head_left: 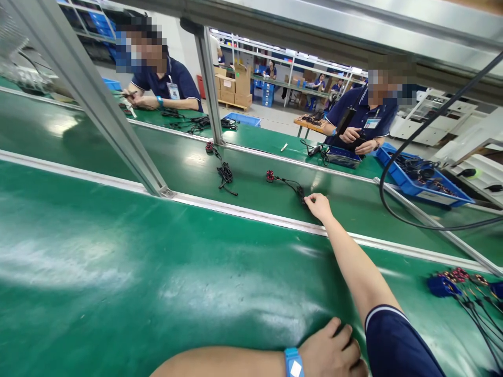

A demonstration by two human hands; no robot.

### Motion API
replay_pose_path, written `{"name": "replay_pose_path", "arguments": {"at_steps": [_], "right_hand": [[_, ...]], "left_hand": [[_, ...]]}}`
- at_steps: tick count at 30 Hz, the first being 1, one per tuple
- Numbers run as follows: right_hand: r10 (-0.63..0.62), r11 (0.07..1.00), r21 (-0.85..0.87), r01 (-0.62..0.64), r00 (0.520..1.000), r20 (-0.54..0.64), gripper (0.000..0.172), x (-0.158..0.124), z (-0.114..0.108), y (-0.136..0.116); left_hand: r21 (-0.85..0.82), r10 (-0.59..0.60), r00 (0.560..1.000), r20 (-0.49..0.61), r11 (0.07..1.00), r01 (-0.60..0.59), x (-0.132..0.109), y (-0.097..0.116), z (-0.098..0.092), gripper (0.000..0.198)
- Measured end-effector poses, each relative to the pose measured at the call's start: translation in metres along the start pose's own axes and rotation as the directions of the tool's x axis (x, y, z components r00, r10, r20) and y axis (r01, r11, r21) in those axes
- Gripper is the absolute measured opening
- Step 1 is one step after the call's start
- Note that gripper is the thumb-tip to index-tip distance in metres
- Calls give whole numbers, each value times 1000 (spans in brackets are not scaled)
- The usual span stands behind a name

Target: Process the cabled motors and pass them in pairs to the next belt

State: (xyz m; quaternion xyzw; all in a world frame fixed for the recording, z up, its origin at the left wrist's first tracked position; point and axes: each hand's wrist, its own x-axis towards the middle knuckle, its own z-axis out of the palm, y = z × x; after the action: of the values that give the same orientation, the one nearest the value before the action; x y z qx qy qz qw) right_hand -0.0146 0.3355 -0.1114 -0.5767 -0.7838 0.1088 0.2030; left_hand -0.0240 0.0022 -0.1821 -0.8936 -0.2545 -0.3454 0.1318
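My right hand reaches far across the green belt, arm stretched out. Its fingers are pinched on the black cable end of a small motor assembly, whose red motor lies to the left. My left hand rests on the near green surface at the bottom edge, a blue wristband on the wrist. Its fingers are curled under and partly hidden by my right sleeve. A second red motor with bundled black cable lies further left on the belt.
A slanted aluminium post and an upright one cross the view. Two co-workers sit opposite, at back left and back right. A blue bin holds parts. More motors and cables lie at right. A thick black cable hangs down.
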Motion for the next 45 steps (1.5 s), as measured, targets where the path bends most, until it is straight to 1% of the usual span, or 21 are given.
{"name": "replay_pose_path", "arguments": {"at_steps": [2, 5, 7, 11, 13, 15, 17, 19, 23, 25, 27, 29, 30, 31, 32, 35, 37, 39, 41, 43, 45], "right_hand": [[-20, 1000, -17, 20, 999, 45, 24, -7, 4, -3], [-3, 999, -38, 5, 998, 64, 17, -12, 5, -4], [17, 999, -35, -15, 999, 46, 11, -11, -1, -2], [46, 998, 33, -45, 999, -25, 10, -11, -28, 12], [53, 996, 73, -48, 996, -73, 14, -14, -44, 21], [49, 994, 98, -37, 991, -124, 19, -19, -58, 29], [29, 994, 107, -11, 984, -174, 22, -25, -69, 34], [-9, 994, 100, 31, 977, -212, 23, -33, -77, 38], [-124, 987, 72, 146, 960, -250, 21, -56, -92, 47], [-174, 979, 62, 196, 950, -259, 20, -75, -100, 56], [-205, 972, 58, 228, 942, -266, 19, -97, -108, 67], [-217, 968, 62, 242, 937, -274, 18, -121, -116, 80], [-217, 967, 66, 244, 935, -279, 18, -134, -120, 86], [-215, 967, 71, 244, 935, -282, 18, -147, -124, 91], [-213, 967, 76, 243, 934, -286, 18, -160, -127, 96], [-205, 966, 87, 242, 930, -306, 18, -199, -137, 109], [-194, 967, 96, 235, 927, -321, 19, -224, -143, 116], [-172, 971, 102, 214, 932, -319, 19, -246, -147, 122], [-155, 975, 105, 196, 938, -309, 20, -266, -150, 130], [-145, 977, 111, 184, 947, -287, 23, -281, -152, 140], [-125, 979, 127, 157, 965, -230, 26, -292, -154, 151]], "left_hand": [[2, -14, 1000, -18, 1000, 14, 0, 1, -1, 17], [-7, -1, 999, 45, 1000, 1, -1, 2, 0, 18], [-13, 3, 998, 68, 1000, -2, -2, 1, -2, 19], [-43, 17, 996, 83, 999, -14, -3, -3, -12, 34], [-68, 38, 989, 145, 997, -28, -2, -6, -21, 43], [-100, 49, 973, 224, 995, -27, 0, -8, -31, 47], [-131, 44, 956, 290, 991, -6, 3, -10, -41, 47], [-160, 39, 945, 325, 987, 14, 6, -12, -49, 47], [-229, 128, 940, 317, 972, -55, 13, -17, -59, 41], [-252, 136, 940, 313, 966, -56, 19, -25, -62, 37], [-257, 26, 943, 330, 964, 63, 26, -44, -63, 37], [-222, -184, 915, 361, 935, 275, 33, -74, -63, 42], [-169, -307, 876, 372, 906, 389, 37, -94, -63, 44], [-89, -431, 820, 377, 865, 495, 40, -116, -62, 43], [-29, -517, 778, 355, 826, 563, 43, -139, -60, 43], [92, -660, 682, 315, 737, 670, 54, -206, -50, 51], [153, -698, 633, 335, 703, 694, 64, -239, -39, 60], [182, -683, 616, 393, 714, 676, 77, -261, -26, 64], [178, -627, 621, 470, 757, 629, 92, -273, -13, 66], [153, -551, 629, 549, 806, 572, 107, -278, 0, 64], [130, -478, 620, 622, 844, 520, 123, -280, 11, 58]]}}
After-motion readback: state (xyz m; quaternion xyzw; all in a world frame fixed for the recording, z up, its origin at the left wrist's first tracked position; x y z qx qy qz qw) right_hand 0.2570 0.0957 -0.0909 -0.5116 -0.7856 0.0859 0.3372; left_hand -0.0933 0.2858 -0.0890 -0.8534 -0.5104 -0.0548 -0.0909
